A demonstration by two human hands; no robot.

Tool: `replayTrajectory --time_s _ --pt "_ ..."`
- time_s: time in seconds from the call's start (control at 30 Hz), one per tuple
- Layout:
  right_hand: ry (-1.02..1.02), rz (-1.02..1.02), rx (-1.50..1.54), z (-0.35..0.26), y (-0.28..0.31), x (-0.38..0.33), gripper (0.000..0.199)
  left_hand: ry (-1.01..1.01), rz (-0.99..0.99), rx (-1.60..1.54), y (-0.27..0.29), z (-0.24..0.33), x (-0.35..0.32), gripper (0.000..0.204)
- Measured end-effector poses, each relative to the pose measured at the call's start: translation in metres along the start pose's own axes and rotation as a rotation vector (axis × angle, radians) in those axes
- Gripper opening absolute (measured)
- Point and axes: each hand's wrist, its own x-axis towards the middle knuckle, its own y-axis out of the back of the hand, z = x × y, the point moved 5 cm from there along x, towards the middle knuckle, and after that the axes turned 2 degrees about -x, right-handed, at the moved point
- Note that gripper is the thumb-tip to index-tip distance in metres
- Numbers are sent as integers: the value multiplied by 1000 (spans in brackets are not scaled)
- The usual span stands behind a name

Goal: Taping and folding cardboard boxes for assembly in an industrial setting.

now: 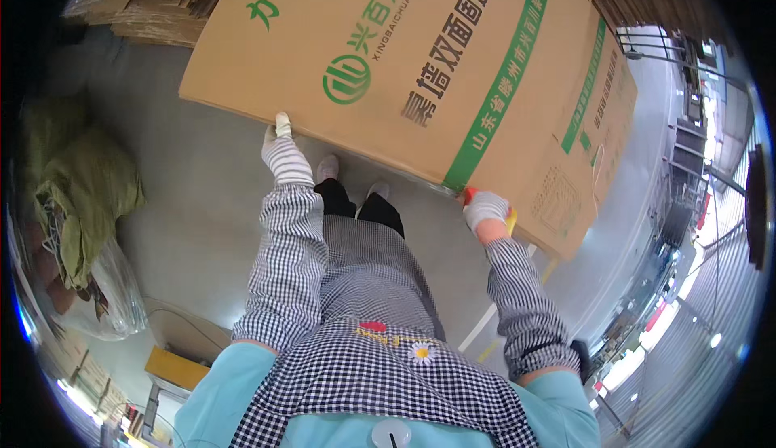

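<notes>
A large flattened brown cardboard carton [420, 52] with green stripes and printing is held up flat in front of me, over a grey floor [202, 173]. My left hand [279, 147], in a white work glove, grips the carton's near edge at its left. My right hand [486, 208], also gloved, grips the same edge further right, near a green stripe. Both forearms wear black-and-white checked sleeves. My feet [349, 175] show below the carton's edge.
Stacks of flat cardboard [145, 3] lie at the upper left. Green sacks [81, 189] and a clear plastic bag [105, 302] sit at the left. A yellow-topped stool [174, 367] stands lower left. Metal racks [687, 84] and machinery line the right.
</notes>
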Motion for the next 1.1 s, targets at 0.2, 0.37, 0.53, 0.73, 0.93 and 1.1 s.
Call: replayTrajectory --time_s 0.2,0.37,0.53,0.73,0.93,1.1 --pt "8 65 -759 18 -122 69 27 -131 -16 -145 -8 3 33 53" --pt "-105 21 -225 133 -82 -44 58 -30 76 -331 -25 28 52 46" --pt "-417 355 -123 224 -3 -83 60 -202 166 -399 -14 -10 96 46" --pt "-26 813 453 150 51 -10 58 -1109 208 434 -101 23 -136 46" --pt "-42 787 195 118 26 62 75 -921 -713 534 -172 -108 -299 25" --pt "-18 738 184 125 18 62 77 -574 -612 796 -163 -173 -259 25"
